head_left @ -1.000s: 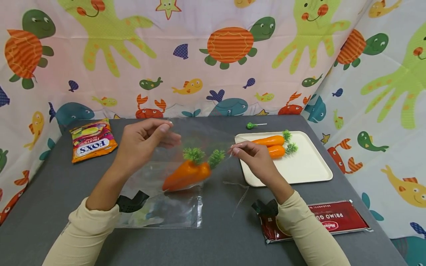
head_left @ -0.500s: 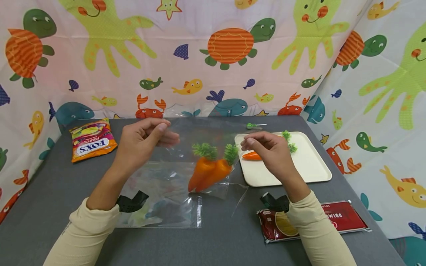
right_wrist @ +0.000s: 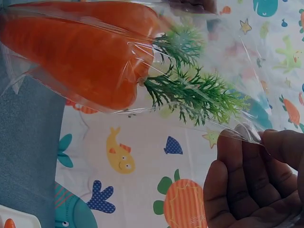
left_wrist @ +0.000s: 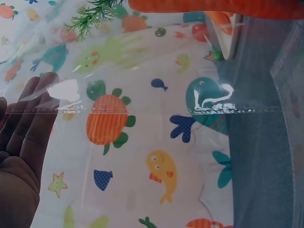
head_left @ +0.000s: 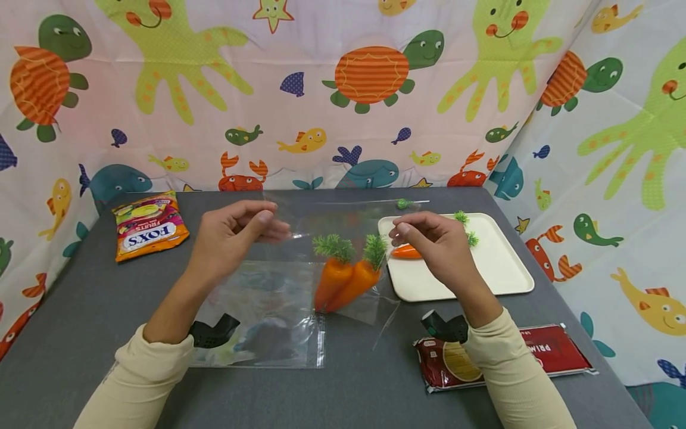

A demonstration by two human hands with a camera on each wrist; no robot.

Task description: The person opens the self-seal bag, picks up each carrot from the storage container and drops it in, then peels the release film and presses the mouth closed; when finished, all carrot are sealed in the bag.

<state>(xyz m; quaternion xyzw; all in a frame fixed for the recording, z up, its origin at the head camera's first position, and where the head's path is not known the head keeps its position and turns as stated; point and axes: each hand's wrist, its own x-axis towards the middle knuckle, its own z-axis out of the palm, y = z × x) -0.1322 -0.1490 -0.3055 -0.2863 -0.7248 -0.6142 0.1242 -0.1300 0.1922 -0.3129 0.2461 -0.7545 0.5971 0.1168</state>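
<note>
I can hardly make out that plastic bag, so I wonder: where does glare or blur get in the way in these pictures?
Head view: even, soft light, sharp; the clear bag shows mostly by faint edge glints. Left wrist view: white glare patches on the film near the left hand, backdrop seen through it slightly hazy. Right wrist view: carrots very close and a little soft; creases in the film catch light beside the right hand.

bg: sea-creature print cloth (head_left: 343, 89) back & right | grey tabletop (head_left: 96, 298) | even, bright light

Grey table (head_left: 96, 298): FOX'S candy bag (head_left: 149, 225) back-left, flat clear bag (head_left: 268, 322) front-center, white tray (head_left: 498, 262) right, red packet (head_left: 514, 357) front-right, green lollipop (head_left: 403, 203) behind tray.
</note>
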